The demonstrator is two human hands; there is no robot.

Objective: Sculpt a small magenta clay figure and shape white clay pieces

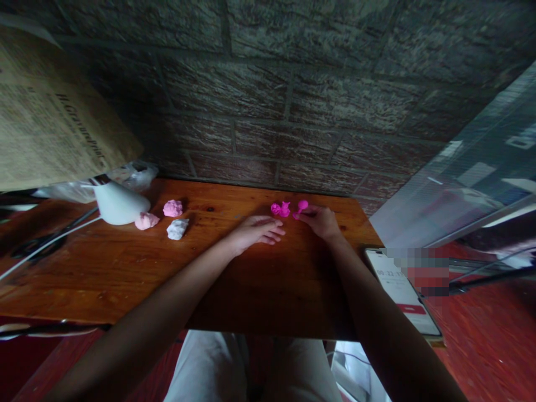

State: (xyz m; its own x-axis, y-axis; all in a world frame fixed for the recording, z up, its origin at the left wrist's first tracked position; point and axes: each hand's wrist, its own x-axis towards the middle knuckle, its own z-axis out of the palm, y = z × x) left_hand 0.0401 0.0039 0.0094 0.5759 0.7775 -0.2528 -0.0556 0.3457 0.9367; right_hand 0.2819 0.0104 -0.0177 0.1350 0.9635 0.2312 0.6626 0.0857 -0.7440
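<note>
My right hand [323, 221] pinches a small magenta piece [302, 205] with a round, ball-like top, near the back of the wooden table [259, 296]. To its left stand a small magenta shape with pointed tips [285, 209] and a round magenta shape with a ridged surface [275, 208]. My left hand [257, 230] rests just in front of these two, fingers loosely stretched out and nothing in them. What the magenta shapes are made of is too small to tell.
Lumps of pink [173, 208], pale pink [146, 220] and white clay-like stuff [177, 229] lie at left, by a white lamp base [119, 202] with a newsprint shade [62, 111]. Dark scissors [39, 245] lie beyond a cable. A phone [402, 293] is at the right edge; a brick-patterned wall [259, 100] rises behind.
</note>
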